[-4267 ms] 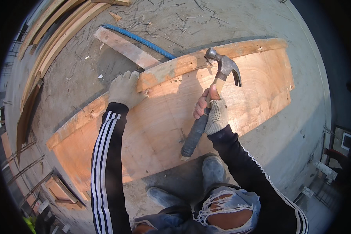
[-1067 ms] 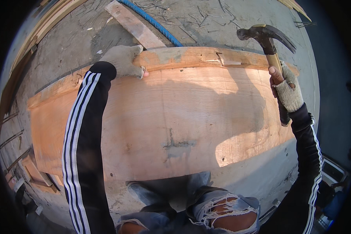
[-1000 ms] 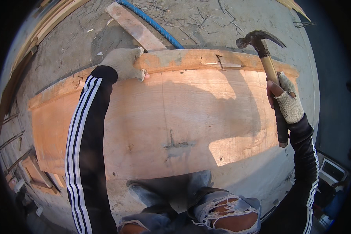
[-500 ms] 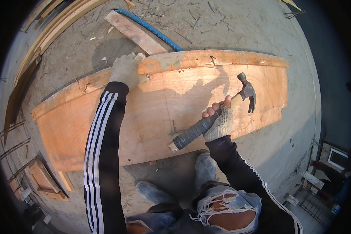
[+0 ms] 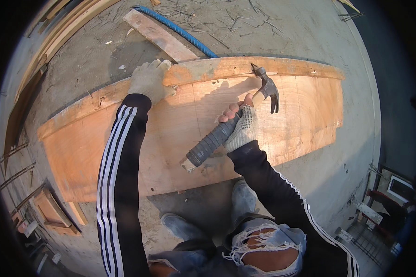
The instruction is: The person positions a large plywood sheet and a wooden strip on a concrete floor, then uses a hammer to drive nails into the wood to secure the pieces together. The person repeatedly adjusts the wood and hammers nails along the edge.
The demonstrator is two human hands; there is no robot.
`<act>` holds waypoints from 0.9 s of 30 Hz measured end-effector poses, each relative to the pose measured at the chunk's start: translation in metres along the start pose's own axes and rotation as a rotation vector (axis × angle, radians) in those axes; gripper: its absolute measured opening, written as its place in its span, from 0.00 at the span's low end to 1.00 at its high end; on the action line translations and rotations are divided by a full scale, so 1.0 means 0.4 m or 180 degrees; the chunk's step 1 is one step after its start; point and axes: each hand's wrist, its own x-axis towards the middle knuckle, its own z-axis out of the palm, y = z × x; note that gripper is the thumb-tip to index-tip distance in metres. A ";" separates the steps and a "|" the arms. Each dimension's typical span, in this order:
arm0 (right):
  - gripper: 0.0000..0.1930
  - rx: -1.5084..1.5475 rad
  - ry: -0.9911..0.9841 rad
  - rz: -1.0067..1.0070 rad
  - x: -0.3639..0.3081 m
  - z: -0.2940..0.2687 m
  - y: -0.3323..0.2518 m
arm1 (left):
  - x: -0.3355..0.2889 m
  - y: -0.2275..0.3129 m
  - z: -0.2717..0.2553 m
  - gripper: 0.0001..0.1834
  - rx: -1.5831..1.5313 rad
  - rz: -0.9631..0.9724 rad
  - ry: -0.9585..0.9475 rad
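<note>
A plywood panel (image 5: 171, 143) lies before me with a wooden batten (image 5: 208, 70) along its far edge. My left hand (image 5: 149, 83), in a pale knit glove, is closed over that batten left of the middle, its fingers at the far side. In my right hand (image 5: 245, 122), also gloved but with bare fingertips, is a claw hammer (image 5: 269, 87), gripped by its tape-wrapped handle. The striking face is close beside a nail (image 5: 253, 68) sticking out of the batten; whether they touch I cannot tell. The claw points toward the near right.
Beyond the panel lie a short board (image 5: 159, 37), a blue ribbed bar (image 5: 178, 31) and several loose nails (image 5: 233, 23) on concrete. Long timbers (image 5: 71, 30) are at the far left. My boots (image 5: 242, 198) stand at the panel's near edge.
My right hand has carried the hammer left and away from me, bringing its head from over the panel's right part to beside the nail. My left hand stays on the batten.
</note>
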 end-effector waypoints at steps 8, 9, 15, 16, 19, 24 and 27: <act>0.20 -0.0222 0.0735 -0.0558 -0.045 0.000 -0.017 | -0.004 0.005 -0.002 0.43 0.0088 0.0004 0.0175; 0.20 -0.0165 0.0289 -0.0381 -0.047 0.000 -0.019 | -0.002 0.004 -0.001 0.43 0.0111 0.0006 0.0154; 0.19 -0.0065 0.0450 -0.0877 -0.017 0.004 -0.037 | 0.001 0.004 -0.007 0.43 0.0182 -0.0004 -0.0011; 0.19 -0.0124 0.0254 -0.0665 -0.014 0.000 -0.037 | 0.000 0.004 -0.008 0.42 0.0090 0.0036 0.0135; 0.19 -0.0189 -0.0194 0.0089 -0.018 -0.010 -0.030 | 0.001 0.009 -0.007 0.41 -0.0029 -0.0091 -0.0149; 0.21 -0.0200 0.1007 -0.0830 -0.040 0.013 -0.031 | -0.009 0.005 0.000 0.42 0.0066 -0.0025 0.0154; 0.19 -0.0204 0.0061 -0.0361 -0.010 0.041 -0.032 | -0.009 -0.001 0.010 0.42 -0.0077 -0.0100 0.0126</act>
